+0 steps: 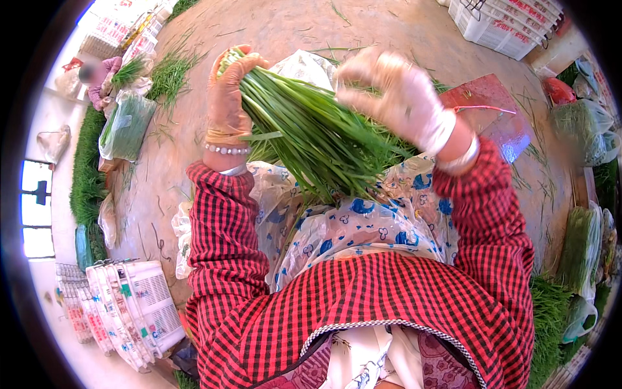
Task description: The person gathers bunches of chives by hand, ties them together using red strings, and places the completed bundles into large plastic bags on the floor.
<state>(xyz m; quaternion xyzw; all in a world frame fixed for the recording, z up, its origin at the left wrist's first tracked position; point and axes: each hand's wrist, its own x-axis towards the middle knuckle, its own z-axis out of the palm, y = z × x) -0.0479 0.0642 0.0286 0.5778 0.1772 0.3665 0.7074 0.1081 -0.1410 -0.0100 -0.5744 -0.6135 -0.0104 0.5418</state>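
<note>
A thick bunch of long green chives (pixel 311 123) is gripped near its pale cut ends by my gloved left hand (pixel 228 97). Its leafy tips fan down to the right over my lap. My right hand (pixel 402 97), also gloved and smeared by motion, is raised to the right of the bunch. Its thumb and fingers are apart, with nothing visible between them. Across my lap lies a clear plastic sheet (pixel 363 230) with blue prints. More loose green leaves show behind and beneath the bunch, partly hidden by it.
A reddish board (pixel 476 107) with a pink string lies beyond my right wrist. White plastic crates (pixel 499 29) stand far right, and other crates (pixel 139 311) near left. Bagged chives (pixel 128 126) and a person (pixel 107 81) are at left. Piled greens (pixel 547 318) line the right side.
</note>
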